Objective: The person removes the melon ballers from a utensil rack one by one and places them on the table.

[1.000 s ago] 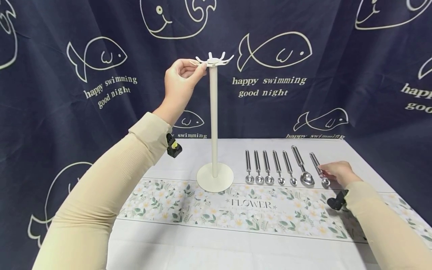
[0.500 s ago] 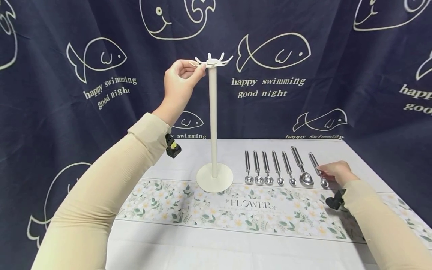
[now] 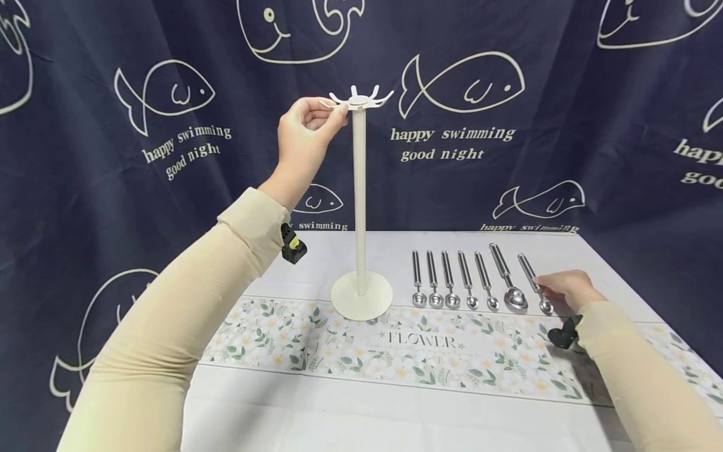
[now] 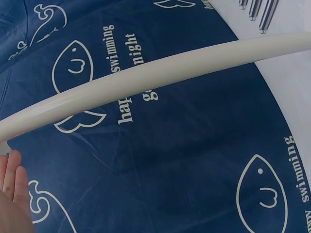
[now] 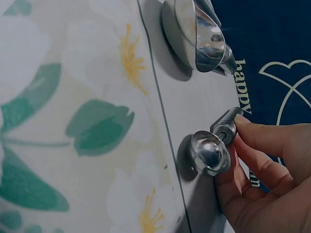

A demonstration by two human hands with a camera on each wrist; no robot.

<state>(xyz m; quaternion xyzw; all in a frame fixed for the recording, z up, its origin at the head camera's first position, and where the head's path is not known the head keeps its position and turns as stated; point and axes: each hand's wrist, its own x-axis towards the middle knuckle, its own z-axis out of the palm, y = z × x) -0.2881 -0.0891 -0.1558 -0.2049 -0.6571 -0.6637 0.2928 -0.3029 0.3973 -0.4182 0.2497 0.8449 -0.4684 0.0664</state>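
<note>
A cream stand (image 3: 359, 201) with a round base and a crown of upturned hooks stands upright on the table. My left hand (image 3: 305, 129) pinches the crown's left side between thumb and fingers; in the left wrist view only some fingertips (image 4: 13, 177) show beside the pole (image 4: 160, 73). At the right end of a row of steel scoops, my right hand (image 3: 569, 287) grips the handle of a small melon baller (image 3: 545, 307). The right wrist view has its round bowl (image 5: 210, 151) close to the tabletop, thumb and fingers on the handle just behind it.
Left of the held baller lies a larger scoop (image 3: 515, 299), then several small scoops (image 3: 452, 301) in a row, handles pointing away. A floral runner (image 3: 395, 358) crosses the white table (image 3: 339, 408). A dark blue fish-print curtain (image 3: 452, 188) hangs behind.
The view shifts very slightly. Both hands, the stand and the scoops otherwise keep their places.
</note>
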